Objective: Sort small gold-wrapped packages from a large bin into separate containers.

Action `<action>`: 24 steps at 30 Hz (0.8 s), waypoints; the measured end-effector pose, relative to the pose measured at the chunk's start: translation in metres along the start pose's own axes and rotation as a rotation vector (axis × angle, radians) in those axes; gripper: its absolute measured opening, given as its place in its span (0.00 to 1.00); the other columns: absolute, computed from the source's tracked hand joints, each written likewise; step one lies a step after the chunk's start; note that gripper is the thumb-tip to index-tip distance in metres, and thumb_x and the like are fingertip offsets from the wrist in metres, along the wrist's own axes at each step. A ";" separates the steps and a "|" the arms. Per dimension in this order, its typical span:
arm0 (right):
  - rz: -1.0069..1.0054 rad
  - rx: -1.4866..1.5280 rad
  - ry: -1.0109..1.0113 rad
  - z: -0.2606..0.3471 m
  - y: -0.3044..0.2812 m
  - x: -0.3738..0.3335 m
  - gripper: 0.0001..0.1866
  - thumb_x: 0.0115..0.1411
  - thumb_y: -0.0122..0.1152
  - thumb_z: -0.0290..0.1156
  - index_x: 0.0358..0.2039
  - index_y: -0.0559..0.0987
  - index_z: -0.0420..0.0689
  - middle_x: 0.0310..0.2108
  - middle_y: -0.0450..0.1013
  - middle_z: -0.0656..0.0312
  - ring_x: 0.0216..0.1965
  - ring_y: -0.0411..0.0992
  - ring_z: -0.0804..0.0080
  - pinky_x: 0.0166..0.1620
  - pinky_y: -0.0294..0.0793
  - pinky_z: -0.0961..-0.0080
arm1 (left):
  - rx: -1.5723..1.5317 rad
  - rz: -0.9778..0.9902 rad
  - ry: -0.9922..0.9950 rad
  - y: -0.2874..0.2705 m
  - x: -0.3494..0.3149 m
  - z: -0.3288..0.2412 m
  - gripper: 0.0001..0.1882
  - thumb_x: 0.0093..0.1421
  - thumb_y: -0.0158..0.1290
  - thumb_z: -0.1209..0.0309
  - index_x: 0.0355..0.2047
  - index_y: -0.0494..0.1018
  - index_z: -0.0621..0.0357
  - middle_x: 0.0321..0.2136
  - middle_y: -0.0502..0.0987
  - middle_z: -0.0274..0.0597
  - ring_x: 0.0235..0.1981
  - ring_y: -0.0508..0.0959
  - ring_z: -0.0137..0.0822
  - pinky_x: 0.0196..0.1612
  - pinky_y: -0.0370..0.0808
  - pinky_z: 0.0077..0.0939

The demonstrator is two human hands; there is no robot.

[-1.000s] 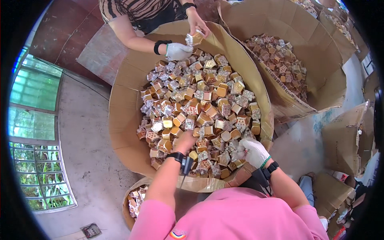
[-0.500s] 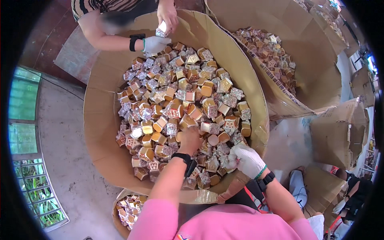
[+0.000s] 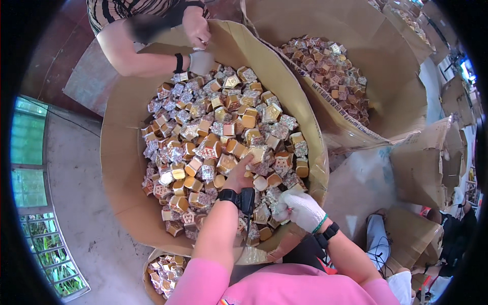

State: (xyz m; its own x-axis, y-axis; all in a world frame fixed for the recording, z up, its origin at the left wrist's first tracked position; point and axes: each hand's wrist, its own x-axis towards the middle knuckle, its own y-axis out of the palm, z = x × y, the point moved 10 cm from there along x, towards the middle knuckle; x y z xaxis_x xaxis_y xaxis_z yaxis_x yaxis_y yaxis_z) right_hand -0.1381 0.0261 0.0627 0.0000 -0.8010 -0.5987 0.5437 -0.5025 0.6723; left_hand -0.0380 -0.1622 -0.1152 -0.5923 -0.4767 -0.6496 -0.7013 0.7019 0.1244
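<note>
My bare left hand (image 3: 239,176) reaches into the middle of a big round cardboard bin (image 3: 119,173). Its fingers close at the edge of a small house-shaped block (image 3: 257,152) with a pale gold face and glittery sides. My right hand (image 3: 304,209), in a white glove, is over the bin's near right edge with its fingers curled together; whatever they hold is hidden. Around both hands lies a heap of similar blocks (image 3: 207,148), some gold or brown, others coated in silvery glitter.
Across the bin, another person's gloved hand (image 3: 202,62) and bare hand (image 3: 197,30) are over the far rim. A second cardboard bin (image 3: 391,96) holding similar blocks stands at the right. A smaller container of blocks (image 3: 165,272) sits at the near left.
My left hand has moved slightly away from me, and a block now shows at its fingertips. The other person's bare hand has drawn back. The whole view has shifted a little.
</note>
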 end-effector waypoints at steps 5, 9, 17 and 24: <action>0.024 0.063 -0.005 -0.004 -0.009 0.002 0.11 0.62 0.57 0.35 0.37 0.73 0.39 0.31 0.72 0.60 0.29 0.71 0.72 0.35 0.72 0.77 | -0.097 -0.059 -0.330 0.042 -0.019 -0.032 0.48 0.52 0.58 0.48 0.67 0.50 0.51 0.67 0.49 0.44 0.57 0.66 0.46 0.41 0.76 0.35; 0.018 -0.009 -0.007 -0.003 -0.005 -0.001 0.12 0.62 0.57 0.36 0.38 0.73 0.39 0.32 0.73 0.60 0.29 0.71 0.73 0.36 0.73 0.76 | -0.002 -0.179 -0.101 0.028 -0.005 -0.028 0.31 0.53 0.56 0.47 0.50 0.70 0.55 0.36 0.75 0.41 0.34 0.75 0.34 0.29 0.70 0.29; 0.021 0.015 -0.102 -0.006 -0.015 0.005 0.07 0.59 0.54 0.29 0.34 0.76 0.38 0.32 0.73 0.60 0.32 0.74 0.68 0.36 0.74 0.74 | -0.406 -0.308 -0.043 0.021 -0.093 -0.038 0.18 0.59 0.53 0.52 0.41 0.75 0.51 0.29 0.75 0.32 0.26 0.72 0.28 0.32 0.69 0.27; 0.066 -0.105 -0.186 0.023 0.012 0.009 0.14 0.61 0.54 0.39 0.22 0.74 0.45 0.19 0.66 0.69 0.19 0.60 0.82 0.23 0.58 0.84 | -0.120 -0.178 0.362 0.014 -0.185 -0.113 0.22 0.56 0.54 0.62 0.47 0.71 0.63 0.46 0.68 0.39 0.45 0.72 0.34 0.48 0.72 0.29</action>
State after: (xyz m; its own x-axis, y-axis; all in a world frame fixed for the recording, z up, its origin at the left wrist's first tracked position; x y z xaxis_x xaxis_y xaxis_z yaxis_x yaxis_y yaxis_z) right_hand -0.1508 0.0054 0.0757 -0.1107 -0.8821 -0.4580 0.6317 -0.4182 0.6527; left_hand 0.0173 -0.1239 0.0913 -0.5438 -0.7551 -0.3661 -0.8339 0.5353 0.1345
